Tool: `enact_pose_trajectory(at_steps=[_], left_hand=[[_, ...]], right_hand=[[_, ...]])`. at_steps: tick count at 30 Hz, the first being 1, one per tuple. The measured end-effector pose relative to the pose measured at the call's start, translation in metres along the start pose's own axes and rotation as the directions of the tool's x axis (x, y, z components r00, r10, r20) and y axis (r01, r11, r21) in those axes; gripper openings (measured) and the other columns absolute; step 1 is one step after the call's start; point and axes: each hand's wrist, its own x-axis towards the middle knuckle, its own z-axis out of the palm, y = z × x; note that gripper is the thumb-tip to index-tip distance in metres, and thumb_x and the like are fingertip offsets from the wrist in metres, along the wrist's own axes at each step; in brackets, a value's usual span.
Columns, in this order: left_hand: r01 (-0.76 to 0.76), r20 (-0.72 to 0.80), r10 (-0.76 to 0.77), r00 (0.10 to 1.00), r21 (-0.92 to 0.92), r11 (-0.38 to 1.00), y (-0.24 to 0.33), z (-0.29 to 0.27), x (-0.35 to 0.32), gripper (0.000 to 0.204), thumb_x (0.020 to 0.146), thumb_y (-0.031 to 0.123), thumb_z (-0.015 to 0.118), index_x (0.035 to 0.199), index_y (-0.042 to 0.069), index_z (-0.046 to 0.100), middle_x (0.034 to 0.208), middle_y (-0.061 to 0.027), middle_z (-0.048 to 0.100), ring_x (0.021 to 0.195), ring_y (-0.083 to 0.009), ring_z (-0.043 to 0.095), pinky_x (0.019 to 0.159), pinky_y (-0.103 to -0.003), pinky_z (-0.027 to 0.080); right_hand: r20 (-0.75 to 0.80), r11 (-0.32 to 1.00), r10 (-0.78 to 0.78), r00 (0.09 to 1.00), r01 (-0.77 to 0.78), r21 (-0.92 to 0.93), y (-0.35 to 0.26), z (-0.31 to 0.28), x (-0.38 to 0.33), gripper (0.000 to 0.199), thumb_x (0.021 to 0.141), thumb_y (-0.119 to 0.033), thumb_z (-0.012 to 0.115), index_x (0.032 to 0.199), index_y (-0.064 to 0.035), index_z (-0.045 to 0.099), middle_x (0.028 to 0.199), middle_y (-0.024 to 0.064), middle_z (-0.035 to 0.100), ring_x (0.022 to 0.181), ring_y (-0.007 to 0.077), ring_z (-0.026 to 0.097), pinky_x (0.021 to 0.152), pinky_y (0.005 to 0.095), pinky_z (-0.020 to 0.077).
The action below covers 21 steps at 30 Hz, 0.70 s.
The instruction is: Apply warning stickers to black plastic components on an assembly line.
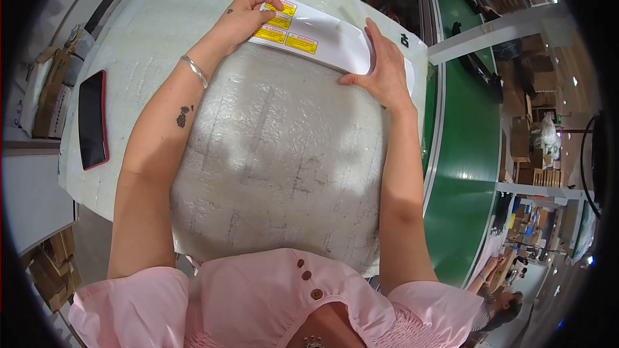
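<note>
A white strip of label sheets (332,32) lies across the far part of the padded table, with several yellow-and-red labels (302,43) on its left end. My left hand (248,18) is at that end, its index finger and thumb pinched together over the upper labels. Whether one label is lifted between the fingertips is hard to see. Around the strip's right end, my right hand (388,67) is spread, with thumb and fingers apart. The strip's rounded end bends up close to its palm. Part of another white sheet (409,76) shows behind the right hand.
Plastic-wrapped padding (277,148) covers the table. A phone with a red edge (93,119) lies at the left. Alongside on the right runs a green conveyor belt (464,154) with a metal rail. A co-worker (500,303) is at the lower right. Cardboard boxes (51,93) stand left.
</note>
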Motion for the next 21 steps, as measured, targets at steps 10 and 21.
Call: enact_pose_trajectory(at_steps=[10, 21], left_hand=[[0.018, -0.034, -0.016, 0.999, 0.054, 0.998, -0.013, -0.007, 0.0, 0.013, 0.092, 0.005, 0.054, 0.101, 0.007, 0.064, 0.104, -0.0073, 0.062, 0.088, -0.0123, 0.058, 0.077, -0.025, 0.048], [-0.05, 0.008, 0.049, 0.999, 0.017, 0.999, -0.031, -0.017, 0.007, 0.013, 0.091, 0.004, 0.054, 0.101, 0.006, 0.061, 0.104, -0.0078, 0.063, 0.091, -0.0121, 0.059, 0.078, -0.024, 0.048]], right_hand=[[0.057, 0.992, -0.036, 0.998, 0.029, 0.12, -0.044, 0.025, -0.002, 0.087, 0.088, -0.031, 0.067, 0.151, -0.0067, 0.011, 0.117, 0.0194, 0.064, 0.106, 0.0361, 0.063, 0.092, 0.0395, 0.0489], [-0.559, 0.93, 0.273, 0.783, -0.064, 0.363, 0.032, 0.016, -0.009, 0.069, 0.088, -0.008, 0.061, 0.146, -0.0067, 0.024, 0.087, 0.0103, 0.07, 0.063, 0.0159, 0.063, 0.061, 0.0277, 0.0512]])
